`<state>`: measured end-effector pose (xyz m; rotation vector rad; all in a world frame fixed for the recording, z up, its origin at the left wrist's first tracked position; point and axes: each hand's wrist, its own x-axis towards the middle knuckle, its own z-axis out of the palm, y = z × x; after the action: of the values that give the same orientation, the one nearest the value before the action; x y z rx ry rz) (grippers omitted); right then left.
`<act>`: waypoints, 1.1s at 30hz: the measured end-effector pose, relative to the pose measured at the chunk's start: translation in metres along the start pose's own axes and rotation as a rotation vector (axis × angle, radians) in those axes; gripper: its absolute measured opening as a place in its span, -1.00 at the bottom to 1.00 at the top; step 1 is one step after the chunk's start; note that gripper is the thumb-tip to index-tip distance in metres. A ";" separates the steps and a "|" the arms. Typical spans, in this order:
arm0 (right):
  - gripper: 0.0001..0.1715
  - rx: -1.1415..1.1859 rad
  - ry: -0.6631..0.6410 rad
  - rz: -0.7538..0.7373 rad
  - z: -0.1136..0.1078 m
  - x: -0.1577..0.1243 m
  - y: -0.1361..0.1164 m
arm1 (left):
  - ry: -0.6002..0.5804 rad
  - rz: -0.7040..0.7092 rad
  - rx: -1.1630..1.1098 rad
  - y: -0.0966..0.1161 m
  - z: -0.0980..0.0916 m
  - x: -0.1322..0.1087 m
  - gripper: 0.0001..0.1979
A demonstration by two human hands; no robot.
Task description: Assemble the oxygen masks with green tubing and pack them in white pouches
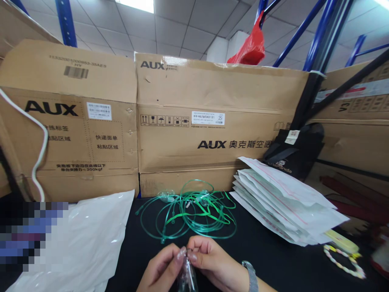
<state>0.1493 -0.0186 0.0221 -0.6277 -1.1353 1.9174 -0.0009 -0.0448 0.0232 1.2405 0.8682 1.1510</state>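
At the bottom middle, my left hand [162,269] and my right hand [212,261] meet and pinch the top of a small clear plastic piece [187,275], which hangs down between them. Its lower part is cut off by the frame edge. My right wrist wears a metal watch band [251,276]. Just beyond my fingers a tangle of green tubing [194,211] with clear mask parts lies on the black table [267,255].
A stack of white pouches with red stripes [285,198] lies at the right. A white plastic bag [88,239] covers the left of the table. Large AUX cardboard boxes [188,121] stand behind. A black bag [296,152] leans at the right, a beaded bracelet [343,259] near it.
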 end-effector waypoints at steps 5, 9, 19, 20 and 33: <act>-0.71 -0.022 0.053 -0.042 0.002 0.000 -0.004 | -0.084 0.034 0.036 -0.010 0.000 0.005 -0.64; -0.71 -0.042 0.059 -0.066 0.002 0.001 -0.005 | -0.098 0.028 0.022 -0.014 -0.003 0.008 -0.64; -0.69 -0.151 0.055 -0.045 0.000 0.001 -0.001 | -0.147 -0.048 -0.027 -0.014 -0.004 0.008 -0.63; -0.70 -0.155 0.054 -0.044 0.000 0.002 -0.001 | -0.141 -0.056 -0.053 -0.014 -0.004 0.009 -0.63; -0.61 -0.317 0.079 -0.046 -0.001 0.002 -0.004 | -0.101 -0.122 -0.095 -0.025 -0.009 0.011 -0.62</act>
<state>0.1506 -0.0157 0.0248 -0.8323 -1.4028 1.6720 -0.0025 -0.0306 -0.0019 1.1427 0.7938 1.0125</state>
